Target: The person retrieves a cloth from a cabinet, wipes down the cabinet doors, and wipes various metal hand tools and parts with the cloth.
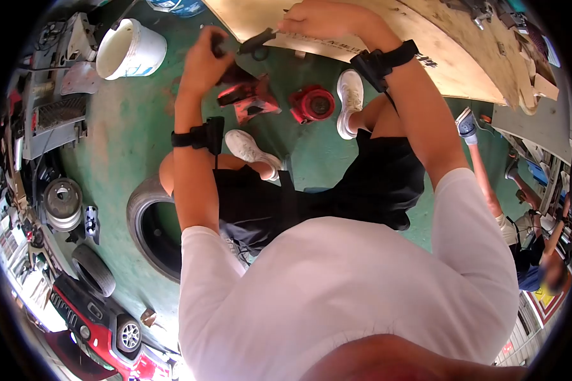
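My left hand (204, 63) is closed, its fingers curled around a dark part that I cannot make out. Just below it stands a red metal stand or vise (249, 98) with a dark upper piece. My right hand (327, 19) reaches in from the right, over the edge of a wooden board (451, 70). Its fingers grip the end of a black hand tool (255, 44) with a small loop on its underside. The tool points toward my left hand, with a small gap between them. A red round metal unit (313, 103) sits on the floor near my shoe.
A white bucket (133, 51) stands at upper left. A tyre (149, 222) lies beside my left leg, with another tyre (94, 270) and a wheel rim (62, 200) farther left. A red car (102, 330) is at lower left. Another person (534, 247) is at far right.
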Action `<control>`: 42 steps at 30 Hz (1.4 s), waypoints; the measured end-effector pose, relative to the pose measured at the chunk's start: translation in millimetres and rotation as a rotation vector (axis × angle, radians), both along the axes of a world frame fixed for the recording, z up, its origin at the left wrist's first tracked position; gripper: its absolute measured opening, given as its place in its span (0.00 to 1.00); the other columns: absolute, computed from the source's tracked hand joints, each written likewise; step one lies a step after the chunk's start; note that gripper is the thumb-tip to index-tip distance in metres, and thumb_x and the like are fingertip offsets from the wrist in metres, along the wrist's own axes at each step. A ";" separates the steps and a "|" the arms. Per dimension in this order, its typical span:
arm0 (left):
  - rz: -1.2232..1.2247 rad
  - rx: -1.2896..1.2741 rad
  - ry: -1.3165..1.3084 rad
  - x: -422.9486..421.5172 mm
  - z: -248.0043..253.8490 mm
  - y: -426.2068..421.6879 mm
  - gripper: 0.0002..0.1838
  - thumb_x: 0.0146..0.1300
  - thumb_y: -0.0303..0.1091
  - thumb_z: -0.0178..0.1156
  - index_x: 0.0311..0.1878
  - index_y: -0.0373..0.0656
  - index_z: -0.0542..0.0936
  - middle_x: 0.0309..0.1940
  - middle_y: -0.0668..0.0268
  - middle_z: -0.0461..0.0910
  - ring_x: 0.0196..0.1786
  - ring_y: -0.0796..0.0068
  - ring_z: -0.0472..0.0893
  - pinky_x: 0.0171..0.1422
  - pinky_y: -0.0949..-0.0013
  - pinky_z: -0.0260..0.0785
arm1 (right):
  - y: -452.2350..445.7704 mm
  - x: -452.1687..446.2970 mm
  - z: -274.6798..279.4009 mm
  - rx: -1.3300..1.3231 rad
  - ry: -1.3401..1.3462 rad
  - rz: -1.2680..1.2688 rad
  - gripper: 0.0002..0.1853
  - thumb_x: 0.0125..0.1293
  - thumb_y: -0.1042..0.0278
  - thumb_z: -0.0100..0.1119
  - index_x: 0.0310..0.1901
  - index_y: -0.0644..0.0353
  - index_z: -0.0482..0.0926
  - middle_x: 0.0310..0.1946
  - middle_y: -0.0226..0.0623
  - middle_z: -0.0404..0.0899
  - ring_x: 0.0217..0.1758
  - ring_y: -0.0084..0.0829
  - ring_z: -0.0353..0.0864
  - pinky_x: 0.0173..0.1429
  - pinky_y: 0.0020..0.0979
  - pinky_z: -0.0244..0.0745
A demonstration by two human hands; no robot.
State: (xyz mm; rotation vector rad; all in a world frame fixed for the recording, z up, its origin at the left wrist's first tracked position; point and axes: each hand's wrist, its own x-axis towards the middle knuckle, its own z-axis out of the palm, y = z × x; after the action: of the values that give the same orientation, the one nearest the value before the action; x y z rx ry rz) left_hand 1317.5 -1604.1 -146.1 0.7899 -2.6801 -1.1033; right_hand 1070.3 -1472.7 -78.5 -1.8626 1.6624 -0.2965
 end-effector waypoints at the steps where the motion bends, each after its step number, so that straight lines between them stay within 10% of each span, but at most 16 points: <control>1: 0.165 0.149 0.260 -3.6 1.2 -2.3 0.25 0.52 0.25 0.72 0.51 0.40 0.71 0.39 0.64 0.76 0.41 0.72 0.76 0.48 0.69 0.70 | -0.8 0.8 -2.2 0.007 0.016 0.011 0.22 0.72 0.55 0.45 0.36 0.68 0.81 0.34 0.57 0.81 0.37 0.54 0.80 0.46 0.47 0.73; 7: 0.362 0.462 1.052 -41.0 14.6 30.3 0.20 0.56 0.23 0.71 0.47 0.44 0.71 0.35 0.72 0.67 0.38 0.81 0.67 0.48 0.77 0.65 | 1.5 25.0 4.6 -0.047 -0.063 0.025 0.20 0.73 0.58 0.44 0.37 0.66 0.81 0.34 0.57 0.81 0.37 0.55 0.80 0.45 0.47 0.74; 11: 0.098 0.038 0.627 -40.3 21.8 39.2 0.26 0.61 0.27 0.69 0.61 0.43 0.71 0.51 0.65 0.75 0.53 0.76 0.75 0.57 0.73 0.70 | -8.5 30.3 -10.3 -0.168 -0.147 0.033 0.17 0.72 0.60 0.45 0.41 0.66 0.80 0.34 0.58 0.80 0.37 0.56 0.80 0.43 0.49 0.74; 18: -0.106 0.404 0.259 -8.7 41.3 19.3 0.31 0.61 0.27 0.68 0.67 0.43 0.69 0.60 0.64 0.74 0.59 0.77 0.74 0.62 0.69 0.70 | -3.2 32.6 1.0 -0.108 -0.079 -0.072 0.17 0.73 0.60 0.46 0.41 0.67 0.78 0.33 0.58 0.80 0.37 0.55 0.80 0.42 0.48 0.73; 26: 0.014 0.068 0.656 -22.4 31.7 30.9 0.27 0.51 0.17 0.68 0.54 0.42 0.70 0.50 0.58 0.74 0.56 0.69 0.75 0.60 0.64 0.70 | -18.0 20.4 -12.1 -0.566 -0.290 -0.134 0.18 0.72 0.60 0.49 0.36 0.71 0.79 0.29 0.60 0.78 0.31 0.51 0.80 0.39 0.44 0.73; 29: 0.125 -0.185 0.845 -36.5 28.1 35.2 0.32 0.46 0.20 0.73 0.55 0.41 0.69 0.51 0.53 0.75 0.53 0.56 0.79 0.55 0.60 0.73 | -24.1 24.3 -14.7 -0.359 -0.337 -0.380 0.19 0.70 0.61 0.50 0.32 0.71 0.79 0.27 0.61 0.77 0.28 0.50 0.80 0.36 0.44 0.73; 39: 0.074 -0.555 0.269 -22.0 21.3 33.9 0.40 0.43 0.37 0.79 0.62 0.44 0.72 0.53 0.54 0.77 0.52 0.57 0.80 0.60 0.60 0.72 | -11.3 34.2 -0.7 -0.306 -0.200 -0.219 0.20 0.66 0.60 0.52 0.26 0.70 0.80 0.23 0.57 0.77 0.25 0.51 0.79 0.34 0.46 0.72; 42: 0.069 -0.084 0.286 -27.3 17.6 41.9 0.38 0.43 0.37 0.79 0.58 0.43 0.73 0.50 0.53 0.80 0.51 0.58 0.81 0.58 0.60 0.74 | -16.2 34.7 -21.5 -0.474 -0.226 -0.160 0.20 0.66 0.60 0.52 0.25 0.70 0.79 0.22 0.56 0.76 0.24 0.53 0.78 0.33 0.45 0.72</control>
State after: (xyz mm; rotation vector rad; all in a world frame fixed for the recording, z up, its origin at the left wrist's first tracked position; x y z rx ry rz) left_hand 1290.2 -1562.2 -128.5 0.6501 -2.4256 -0.9969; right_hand 1105.0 -1488.9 -100.0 -1.9306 1.6840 -1.0045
